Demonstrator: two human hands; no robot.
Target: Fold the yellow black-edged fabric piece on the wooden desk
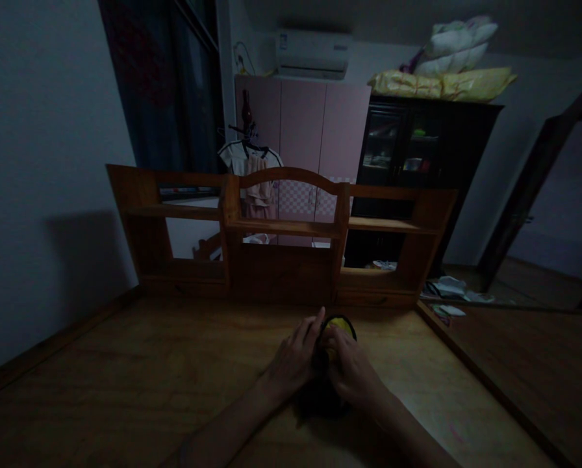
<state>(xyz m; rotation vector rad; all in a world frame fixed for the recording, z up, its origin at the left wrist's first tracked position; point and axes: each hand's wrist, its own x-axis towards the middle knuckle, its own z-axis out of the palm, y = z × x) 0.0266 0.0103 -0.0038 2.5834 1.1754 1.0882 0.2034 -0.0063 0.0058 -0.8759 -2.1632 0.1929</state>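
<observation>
A dark item with a black-rimmed, yellow-lined rounded end [342, 323] stands on the wooden surface, between my two hands. Its kind cannot be made out in the dim light. My left hand [293, 356] grips its left side, one finger pointing up along the rim. From the right, my right hand [353, 370] closes on it, fingers curled at the yellow part. Both hands hide most of its middle, and the lower part is a black shape [323, 398] in shadow.
A wooden shelf unit [285, 229] rises at the back of the wooden surface [198, 354]. A raised wooden edge [480, 377] runs along the right side. White wall [47, 162] stands at left. Beyond are hanging clothes [259, 169], pink cabinets [301, 123] and a black cabinet [461, 143].
</observation>
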